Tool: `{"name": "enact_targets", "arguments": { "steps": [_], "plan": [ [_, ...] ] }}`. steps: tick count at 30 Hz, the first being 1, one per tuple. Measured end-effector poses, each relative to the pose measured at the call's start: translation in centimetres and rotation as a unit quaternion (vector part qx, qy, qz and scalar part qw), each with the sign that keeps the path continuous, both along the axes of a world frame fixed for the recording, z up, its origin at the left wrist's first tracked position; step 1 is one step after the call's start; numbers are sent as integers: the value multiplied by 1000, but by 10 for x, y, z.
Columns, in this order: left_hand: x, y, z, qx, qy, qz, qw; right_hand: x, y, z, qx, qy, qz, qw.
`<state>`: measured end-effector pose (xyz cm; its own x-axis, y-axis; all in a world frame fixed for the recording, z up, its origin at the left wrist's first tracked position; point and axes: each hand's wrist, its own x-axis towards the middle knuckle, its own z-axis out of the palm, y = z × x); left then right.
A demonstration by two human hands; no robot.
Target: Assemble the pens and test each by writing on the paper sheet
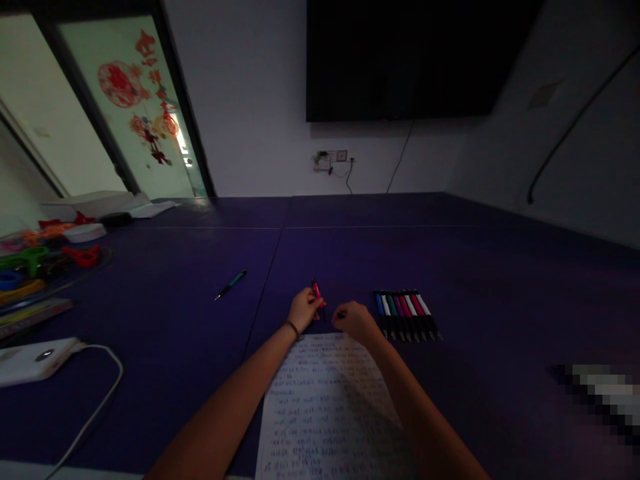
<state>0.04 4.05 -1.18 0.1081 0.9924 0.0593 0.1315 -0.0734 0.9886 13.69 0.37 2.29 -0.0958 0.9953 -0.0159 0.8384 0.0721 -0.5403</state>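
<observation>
Pink pen (317,289): just beyond the far edge of the written sheet (325,400), pinched between your left hand's (303,308) fingertips. Your right hand (357,320), also at that edge, has fingers curled narrow; cannot tell whether they hold anything. Pen judged light, stiff, slightly slick, hard to break; best gripped mid-barrel. Row of pens (406,316): right of the sheet's far edge.
</observation>
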Motion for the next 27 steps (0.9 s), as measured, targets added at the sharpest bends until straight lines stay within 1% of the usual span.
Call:
{"name": "enact_targets", "arguments": {
  "steps": [5, 8, 10, 14, 20, 22, 24, 25, 27],
  "plan": [
    [6, -8, 8, 1, 39, -16, 999, 3, 2, 1, 55, 29, -102, 993],
    [13, -13, 9, 11, 90, -18, 996, 3, 3, -2, 57, 38, -131, 989],
    [16, -16, 10, 26, 143, -8, 989, 3, 4, -5, 53, 36, -139, 988],
    [20, -23, 11, 73, 244, 12, 967, 1, 4, -10, 49, 21, -140, 989],
    [23, -26, 13, 105, 290, 22, 951, -4, 3, -11, 50, -10, -146, 988],
    [17, -22, 17, 115, 281, 42, 952, -6, 2, -10, 48, -22, -146, 988],
    [7, -16, 24, 121, 278, 89, 949, -8, 1, -10, 48, -30, -147, 988],
    [0, -12, 27, 119, 287, 115, 944, -8, 1, -10, 50, -33, -148, 987],
    [-12, -7, 32, 93, 311, 139, 935, -9, 1, -10, 53, -39, -147, 987]
  ]
}}
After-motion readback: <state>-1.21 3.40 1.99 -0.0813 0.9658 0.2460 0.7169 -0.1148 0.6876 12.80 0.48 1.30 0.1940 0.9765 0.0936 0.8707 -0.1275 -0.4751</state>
